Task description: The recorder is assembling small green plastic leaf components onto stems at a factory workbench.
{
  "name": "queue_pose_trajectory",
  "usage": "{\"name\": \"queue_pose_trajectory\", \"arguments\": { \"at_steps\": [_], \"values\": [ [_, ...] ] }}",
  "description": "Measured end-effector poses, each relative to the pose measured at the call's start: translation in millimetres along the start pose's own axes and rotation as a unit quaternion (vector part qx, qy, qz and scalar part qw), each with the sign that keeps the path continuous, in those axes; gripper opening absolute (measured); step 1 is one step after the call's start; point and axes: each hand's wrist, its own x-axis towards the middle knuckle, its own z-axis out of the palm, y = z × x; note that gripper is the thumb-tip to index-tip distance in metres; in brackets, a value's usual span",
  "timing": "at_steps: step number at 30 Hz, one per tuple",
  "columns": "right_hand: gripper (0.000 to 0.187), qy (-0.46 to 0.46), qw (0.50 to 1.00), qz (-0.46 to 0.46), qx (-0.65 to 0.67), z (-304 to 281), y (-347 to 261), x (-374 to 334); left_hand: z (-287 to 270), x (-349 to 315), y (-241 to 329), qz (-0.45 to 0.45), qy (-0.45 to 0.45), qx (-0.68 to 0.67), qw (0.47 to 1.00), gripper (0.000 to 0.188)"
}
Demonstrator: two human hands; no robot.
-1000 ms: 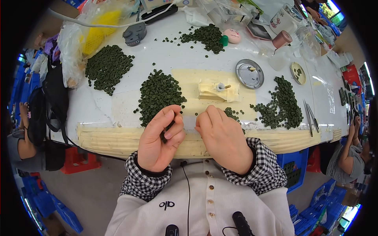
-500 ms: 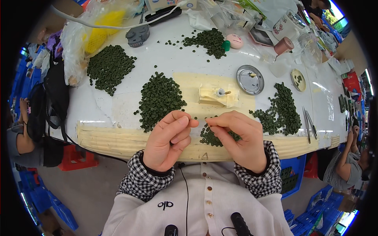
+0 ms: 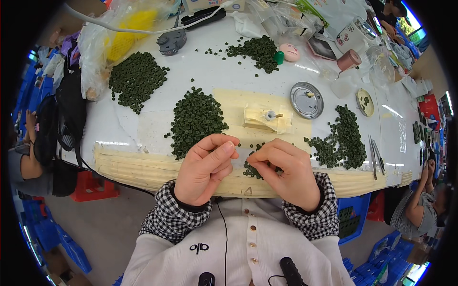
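My left hand point(image 3: 206, 168) is raised over the table's front edge, its thumb pressed along the curled index finger. Whatever it pinches, if anything, is too small to make out. Close to its right, my right hand point(image 3: 287, 172) holds thumb and forefinger together, and the thing at its fingertips cannot be told either. Below the right fingers lies a small heap of dark green round pieces point(image 3: 253, 170). A larger heap of the same pieces point(image 3: 198, 117) sits just beyond my left hand. Past both hands stands a yellow-wrapped block point(image 3: 260, 125) with a metal pin point(image 3: 274, 115) on it.
More green heaps lie at far left point(image 3: 138, 82), far middle point(image 3: 261, 53) and right point(image 3: 350, 143). Tweezers point(image 3: 374, 155) rest at the right, near a round metal dish point(image 3: 306, 110). Plastic bags point(image 3: 95, 57) and a thread spool point(image 3: 349, 60) line the back.
My left thumb has straightened out toward the index fingertip. My right fingertips have dropped slightly toward the small heap. The whole view has shifted a little.
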Motion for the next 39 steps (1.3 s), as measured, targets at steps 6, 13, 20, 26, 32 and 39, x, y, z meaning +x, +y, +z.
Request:
{"name": "queue_pose_trajectory", "arguments": {
  "at_steps": [6,13,20,26,32,39],
  "values": [
    [0.011,0.048,0.995,0.028,0.080,-5,-2,-1,8,1,2,-0.015,0.006,0.012,1.000,0.024],
    [0.013,0.075,0.960,0.120,0.240,-6,-4,-6,11,2,-4,-0.012,-0.028,-0.004,1.000,0.021],
    [0.013,0.085,0.975,0.052,0.200,-5,-1,-3,14,4,-8,-0.015,-0.036,0.007,0.999,0.019],
    [0.014,0.113,0.989,-0.012,0.100,-3,-3,1,14,3,-15,-0.037,-0.030,0.012,0.999,0.018],
    [0.018,0.129,0.990,-0.053,0.032,-1,-7,2,23,1,-14,-0.052,0.007,-0.017,0.998,0.017],
    [0.023,0.143,0.984,-0.099,-0.026,3,-7,0,27,0,-14,-0.075,0.006,-0.082,0.994,0.016]
  ]
}}
